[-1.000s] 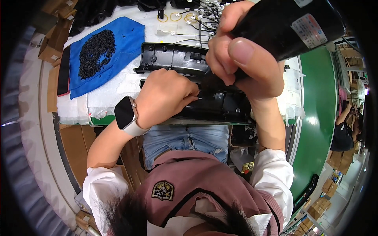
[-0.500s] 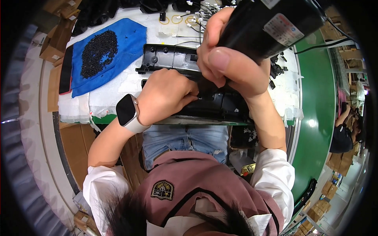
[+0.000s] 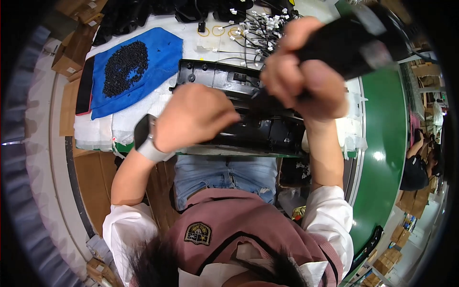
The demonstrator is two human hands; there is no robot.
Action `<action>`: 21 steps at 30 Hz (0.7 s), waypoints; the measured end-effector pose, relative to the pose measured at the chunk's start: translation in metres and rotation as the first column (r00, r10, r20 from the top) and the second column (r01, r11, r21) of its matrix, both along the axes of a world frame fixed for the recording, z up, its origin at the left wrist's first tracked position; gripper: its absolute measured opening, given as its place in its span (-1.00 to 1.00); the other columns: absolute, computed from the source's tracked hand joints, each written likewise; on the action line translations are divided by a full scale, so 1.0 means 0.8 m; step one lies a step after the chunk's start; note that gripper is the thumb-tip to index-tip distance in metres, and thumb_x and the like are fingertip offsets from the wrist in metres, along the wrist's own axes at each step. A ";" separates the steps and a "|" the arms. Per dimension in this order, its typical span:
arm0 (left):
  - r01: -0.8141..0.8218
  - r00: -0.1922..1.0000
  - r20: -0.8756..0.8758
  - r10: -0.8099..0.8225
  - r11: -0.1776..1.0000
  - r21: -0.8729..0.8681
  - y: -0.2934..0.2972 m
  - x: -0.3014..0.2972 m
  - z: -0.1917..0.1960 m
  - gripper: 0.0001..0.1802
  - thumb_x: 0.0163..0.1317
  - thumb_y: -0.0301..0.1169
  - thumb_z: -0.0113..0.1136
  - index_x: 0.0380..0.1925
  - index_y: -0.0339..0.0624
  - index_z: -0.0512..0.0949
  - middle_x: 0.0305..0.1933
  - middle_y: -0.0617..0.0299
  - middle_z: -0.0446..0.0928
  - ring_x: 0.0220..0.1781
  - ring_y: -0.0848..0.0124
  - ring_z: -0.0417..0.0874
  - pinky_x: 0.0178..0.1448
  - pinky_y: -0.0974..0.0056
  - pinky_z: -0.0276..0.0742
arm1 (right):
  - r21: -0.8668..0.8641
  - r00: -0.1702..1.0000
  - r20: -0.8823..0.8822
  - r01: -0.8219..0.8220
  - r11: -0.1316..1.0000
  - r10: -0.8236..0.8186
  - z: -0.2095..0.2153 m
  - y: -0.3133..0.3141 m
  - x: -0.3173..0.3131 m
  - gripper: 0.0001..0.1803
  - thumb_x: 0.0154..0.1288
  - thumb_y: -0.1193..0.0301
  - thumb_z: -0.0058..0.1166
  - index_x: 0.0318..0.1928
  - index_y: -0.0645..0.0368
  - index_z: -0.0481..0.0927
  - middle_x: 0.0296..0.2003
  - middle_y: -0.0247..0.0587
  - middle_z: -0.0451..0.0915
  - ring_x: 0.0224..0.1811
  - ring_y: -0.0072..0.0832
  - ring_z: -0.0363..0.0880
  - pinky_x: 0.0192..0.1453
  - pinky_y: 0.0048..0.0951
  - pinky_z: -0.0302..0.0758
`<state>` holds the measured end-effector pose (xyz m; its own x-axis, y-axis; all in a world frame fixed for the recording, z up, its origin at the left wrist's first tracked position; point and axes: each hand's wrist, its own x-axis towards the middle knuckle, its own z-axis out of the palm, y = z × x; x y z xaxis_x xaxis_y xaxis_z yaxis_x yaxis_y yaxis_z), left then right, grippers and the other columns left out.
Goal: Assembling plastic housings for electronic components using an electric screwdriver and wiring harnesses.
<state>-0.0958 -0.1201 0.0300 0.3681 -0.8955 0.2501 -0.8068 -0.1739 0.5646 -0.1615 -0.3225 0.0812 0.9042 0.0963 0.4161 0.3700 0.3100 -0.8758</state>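
My right hand (image 3: 311,81) grips a black corded electric screwdriver (image 3: 346,52), smeared by motion, its body slanting up to the right. The tool's dark front end hangs above a long black plastic housing (image 3: 282,134) lying along the table's near edge. Over the left part of that housing is my left hand (image 3: 193,115), blurred, with its fingers curled and the thumb and forefinger pressed together. Whether a small piece sits in that pinch is too blurred to see. A second black plastic housing (image 3: 210,74) lies just behind, its ribbed inside facing up.
At left a heap of small black screws (image 3: 125,67) lies on a blue cloth (image 3: 162,52), beside a dark flat device (image 3: 85,88). White-plugged cables (image 3: 265,33) and yellow rings (image 3: 218,31) lie behind. A green surface (image 3: 380,129) runs along the right; a person (image 3: 416,167) is beyond.
My right hand and the screwdriver have swung to the right, the tool now lying flatter. My left hand has shifted slightly left. More of the cables shows behind.
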 end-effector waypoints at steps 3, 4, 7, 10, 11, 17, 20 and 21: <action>-0.525 0.843 -0.015 0.538 0.817 -0.237 0.033 0.034 0.015 -0.88 0.15 -0.42 0.25 -0.39 -0.25 0.68 -0.35 0.06 0.66 -0.38 0.19 0.69 -0.30 0.21 0.55 | 0.145 0.970 0.208 -0.155 0.977 0.123 -0.003 -0.043 -0.001 -0.57 0.28 0.17 0.08 0.02 0.16 0.36 -0.62 -0.48 0.31 -0.72 -0.64 0.30 -0.50 -0.54 0.28; -0.656 0.710 0.113 0.695 0.711 -0.253 0.050 0.053 0.012 -0.84 0.19 -0.37 0.27 -0.35 -0.24 0.68 -0.34 0.06 0.66 -0.37 0.16 0.68 -0.29 0.21 0.55 | 0.141 0.968 0.222 -0.153 0.978 0.120 -0.001 -0.052 -0.003 -0.57 0.29 0.15 0.07 0.02 0.15 0.37 -0.60 -0.49 0.31 -0.71 -0.65 0.31 -0.50 -0.54 0.28; -0.890 0.347 0.624 0.700 0.456 -0.016 0.130 0.092 -0.008 -0.66 0.14 -0.16 0.35 -0.23 -0.17 0.65 -0.23 0.11 0.60 -0.22 0.07 0.66 -0.25 0.11 0.55 | 0.150 0.962 0.241 -0.166 0.975 0.127 0.007 -0.057 -0.004 -0.57 0.27 0.15 0.09 0.01 0.15 0.36 -0.62 -0.51 0.32 -0.72 -0.67 0.32 -0.50 -0.55 0.27; -0.882 0.423 0.538 0.729 0.468 0.059 0.146 0.105 -0.023 -0.73 0.15 -0.21 0.34 -0.30 -0.17 0.64 -0.29 0.12 0.58 -0.26 0.07 0.65 -0.27 0.10 0.53 | 0.153 0.962 0.240 -0.168 0.974 0.129 0.007 -0.057 -0.004 -0.55 0.25 0.14 0.11 0.00 0.14 0.36 -0.62 -0.51 0.32 -0.72 -0.67 0.33 -0.49 -0.56 0.26; -0.863 0.450 0.499 0.741 0.504 0.030 0.147 0.105 -0.025 -0.78 0.17 -0.26 0.32 -0.36 -0.18 0.62 -0.33 0.12 0.56 -0.29 0.06 0.63 -0.29 0.10 0.52 | 0.137 0.962 0.239 -0.164 0.977 0.128 0.006 -0.056 -0.004 -0.55 0.25 0.14 0.11 0.01 0.14 0.35 -0.62 -0.51 0.31 -0.72 -0.67 0.33 -0.49 -0.56 0.26; -0.847 0.422 0.467 0.777 0.522 -0.102 0.132 0.102 -0.019 -0.86 0.21 -0.36 0.27 -0.35 -0.21 0.66 -0.37 0.08 0.56 -0.37 0.07 0.62 -0.31 0.14 0.49 | 0.125 0.970 0.219 -0.134 0.983 0.104 0.000 -0.054 -0.002 -0.56 0.28 0.15 0.08 0.01 0.15 0.34 -0.61 -0.49 0.31 -0.71 -0.65 0.33 -0.48 -0.54 0.28; -0.802 0.468 0.419 0.779 0.573 -0.169 0.137 0.104 -0.018 -0.85 0.24 -0.38 0.24 -0.32 -0.24 0.67 -0.36 0.06 0.57 -0.39 0.05 0.60 -0.31 0.15 0.49 | 0.145 0.972 0.206 -0.142 0.979 0.110 0.000 -0.054 -0.001 -0.57 0.30 0.15 0.07 0.01 0.15 0.34 -0.60 -0.49 0.32 -0.71 -0.65 0.32 -0.47 -0.53 0.27; -0.803 0.466 0.419 0.779 0.571 -0.169 0.141 0.105 -0.019 -0.85 0.24 -0.38 0.24 -0.32 -0.24 0.67 -0.36 0.06 0.57 -0.39 0.05 0.60 -0.31 0.15 0.49 | 0.140 0.972 0.207 -0.139 0.980 0.109 0.001 -0.053 0.000 -0.56 0.31 0.14 0.07 0.02 0.16 0.34 -0.60 -0.49 0.31 -0.71 -0.65 0.31 -0.48 -0.53 0.27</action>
<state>-0.0117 -0.0075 0.0145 0.7981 -0.2888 0.5287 -0.4456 -0.8737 0.1953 -0.1619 -0.3649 0.0822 0.7875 0.1241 0.6037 0.4812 0.4883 -0.7281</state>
